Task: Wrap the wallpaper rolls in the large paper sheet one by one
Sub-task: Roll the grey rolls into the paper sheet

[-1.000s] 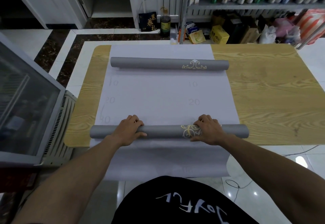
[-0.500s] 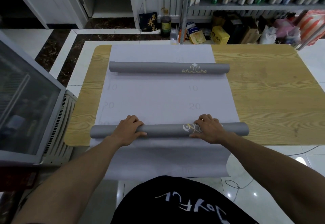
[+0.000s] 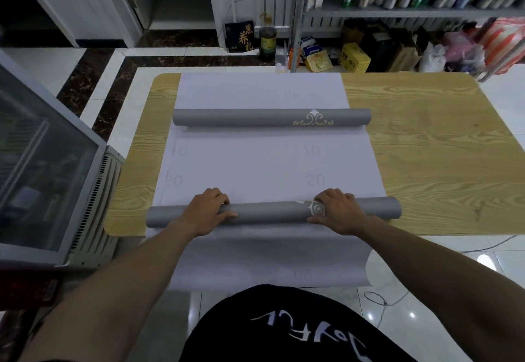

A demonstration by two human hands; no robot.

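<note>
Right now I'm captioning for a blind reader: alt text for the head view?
A person's left hand and right hand hold the near wallpaper roll across a large paper sheet on a wooden table. A far wallpaper roll lies untouched beyond.

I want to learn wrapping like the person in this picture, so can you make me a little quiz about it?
1. True or false: the far wallpaper roll lies on the large paper sheet.
2. How many hands hold the near wallpaper roll? A: none. B: one. C: two.
3. Fill in the word: the sheet's near end hangs down over the edge of the wooden ____.

Key:
1. True.
2. C: the left hand and the right hand both grip it.
3. table.
</note>
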